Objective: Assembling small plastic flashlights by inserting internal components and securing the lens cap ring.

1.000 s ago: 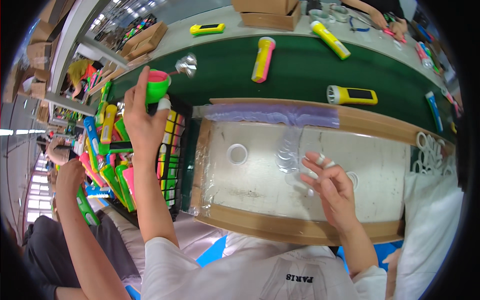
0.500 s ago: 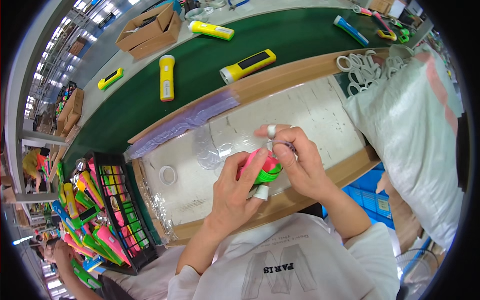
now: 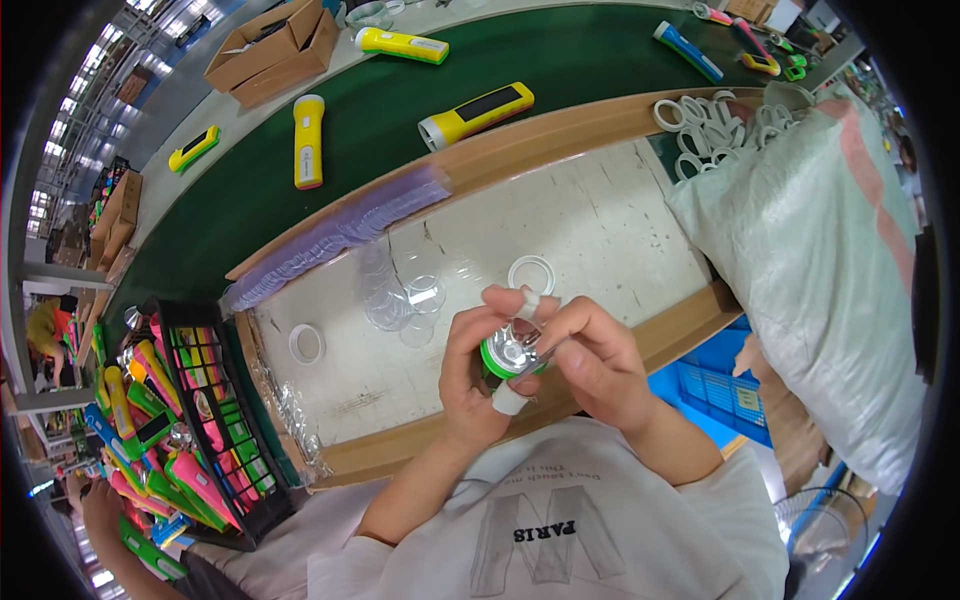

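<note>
My left hand (image 3: 472,372) is wrapped round a flashlight (image 3: 511,350), whose open head with a silver reflector and green rim faces up. At that head my right hand (image 3: 600,365) pinches a clear, thin piece that looks like a lens disc (image 3: 541,362); its outline is partly hidden by the fingers. White tape bands some fingers. A white ring (image 3: 531,258) lies on the pale board (image 3: 600,220) just beyond my hands. Another white ring (image 3: 293,343) rests farther left, and several clear discs (image 3: 395,290) are spread between them.
Cardboard strips edge the board, with a purplish row of stacked discs (image 3: 345,238) along the far side. Left stands a black crate (image 3: 225,420) beside many colourful flashlights. Yellow flashlights (image 3: 309,145) lie on the green belt. White rings (image 3: 700,125) and a white sack (image 3: 800,250) are right.
The flashlight has turned so its reflector faces up. My right hand has brought the clear piece to its head. A white ring now shows on the board beyond my hands.
</note>
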`<action>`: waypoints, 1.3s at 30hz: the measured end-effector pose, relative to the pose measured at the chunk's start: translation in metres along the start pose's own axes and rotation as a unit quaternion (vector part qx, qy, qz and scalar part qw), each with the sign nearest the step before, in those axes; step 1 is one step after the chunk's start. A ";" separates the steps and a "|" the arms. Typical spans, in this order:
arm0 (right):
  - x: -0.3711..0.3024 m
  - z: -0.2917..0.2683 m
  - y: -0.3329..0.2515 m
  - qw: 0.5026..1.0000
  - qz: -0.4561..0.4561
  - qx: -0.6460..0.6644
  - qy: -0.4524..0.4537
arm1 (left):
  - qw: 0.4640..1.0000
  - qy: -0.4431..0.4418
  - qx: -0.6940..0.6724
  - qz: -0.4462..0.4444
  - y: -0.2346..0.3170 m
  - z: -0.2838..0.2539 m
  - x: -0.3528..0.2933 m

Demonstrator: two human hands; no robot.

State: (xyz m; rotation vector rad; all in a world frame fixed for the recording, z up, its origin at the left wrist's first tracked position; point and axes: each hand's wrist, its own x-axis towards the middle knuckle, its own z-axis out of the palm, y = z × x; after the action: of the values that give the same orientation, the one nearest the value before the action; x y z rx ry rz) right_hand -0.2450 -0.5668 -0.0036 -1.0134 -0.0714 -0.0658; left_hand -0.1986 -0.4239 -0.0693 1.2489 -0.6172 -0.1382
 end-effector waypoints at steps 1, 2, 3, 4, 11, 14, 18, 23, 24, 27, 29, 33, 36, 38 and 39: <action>0.000 -0.005 -0.003 0.996 0.024 0.080 0.022 | 1.000 0.002 -0.001 -0.002 0.001 -0.001 0.002; 0.001 -0.010 -0.004 0.997 0.019 0.068 0.042 | 1.000 -0.012 0.019 0.020 0.003 -0.001 0.005; 0.002 -0.014 -0.004 0.996 0.013 0.056 0.062 | 0.998 -0.027 0.039 0.041 0.004 -0.001 0.007; 0.001 -0.018 -0.006 0.994 0.054 0.001 0.098 | 0.998 -0.032 0.033 0.030 0.005 -0.002 0.006; 0.007 -0.017 -0.025 0.968 0.203 -0.127 0.071 | 0.999 -0.040 -0.028 -0.025 0.017 -0.003 0.006; 0.004 -0.021 -0.021 0.972 0.200 -0.108 0.062 | 0.998 -0.060 -0.010 -0.020 0.020 -0.004 0.004; 0.004 -0.016 -0.016 0.979 0.163 -0.103 0.064 | 0.996 -0.068 -0.034 -0.037 0.019 -0.004 0.003; -0.002 -0.009 -0.006 0.958 0.068 -0.261 0.099 | 0.998 -0.064 -0.018 -0.013 0.013 -0.004 0.000; -0.003 -0.010 -0.004 0.949 0.036 -0.298 0.093 | 0.998 -0.061 -0.014 -0.005 0.012 -0.004 0.000; -0.001 -0.006 -0.007 0.943 0.037 -0.318 0.089 | 0.998 -0.054 -0.003 0.009 0.011 -0.005 0.000; 0.003 -0.012 -0.008 0.970 0.115 -0.196 0.088 | 0.999 -0.048 0.004 0.016 0.013 -0.006 -0.001; 0.029 -0.078 0.032 0.876 0.012 -0.478 0.060 | 1.000 -0.016 -0.012 0.020 0.008 -0.008 -0.005; 0.039 -0.099 0.044 0.689 -0.116 -0.714 -0.034 | 0.998 -0.013 -0.053 0.030 0.007 -0.008 -0.009; 0.045 -0.095 0.039 0.691 -0.114 -0.708 -0.088 | 0.998 -0.001 -0.058 0.007 0.011 -0.003 -0.003; 0.043 -0.089 0.029 0.711 -0.088 -0.692 -0.089 | 0.999 -0.001 -0.047 0.000 0.013 -0.004 0.000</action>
State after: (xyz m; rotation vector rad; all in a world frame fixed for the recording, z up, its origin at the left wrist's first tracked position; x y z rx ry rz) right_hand -0.1968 -0.6283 -0.0713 -2.5453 -0.3307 -0.2132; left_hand -0.1998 -0.4166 -0.0583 1.1576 -0.6050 -0.1668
